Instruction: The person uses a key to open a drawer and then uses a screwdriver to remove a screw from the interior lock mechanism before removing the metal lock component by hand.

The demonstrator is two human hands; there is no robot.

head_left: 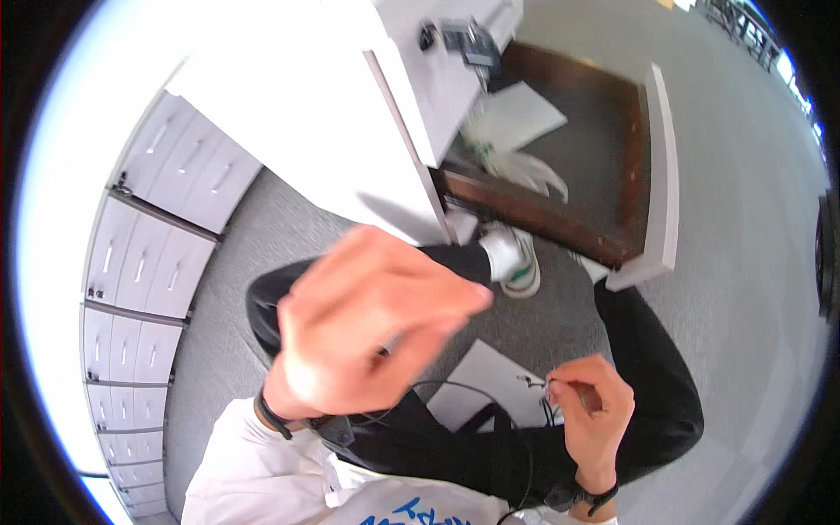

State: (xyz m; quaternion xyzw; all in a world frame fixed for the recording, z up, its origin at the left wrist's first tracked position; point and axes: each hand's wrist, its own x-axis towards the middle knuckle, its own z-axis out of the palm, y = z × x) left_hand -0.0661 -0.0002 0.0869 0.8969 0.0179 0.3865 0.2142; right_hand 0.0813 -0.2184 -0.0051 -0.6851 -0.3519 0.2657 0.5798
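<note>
My left hand (372, 324) is raised close to the camera, slightly blurred, its fingers curled and the thumb against the forefinger. Whatever it may hold is hidden. Lower and to the right, my right hand (595, 407) pinches a thin black cable (544, 385) between thumb and fingertips; a short dark end sticks out to the left. A black cord (464, 385) loops from beneath my left hand across my lap. Under the cable, between my legs, lies a flat white sheet or board (477, 372).
An open drawer (630, 175) with a dark wooden frame juts out ahead, holding white paper (516, 118) and a plastic bag (525, 166). A dark device (472, 44) sits above it. White drawer cabinets (144, 254) line the left. My shoe (523, 276) is beneath the drawer.
</note>
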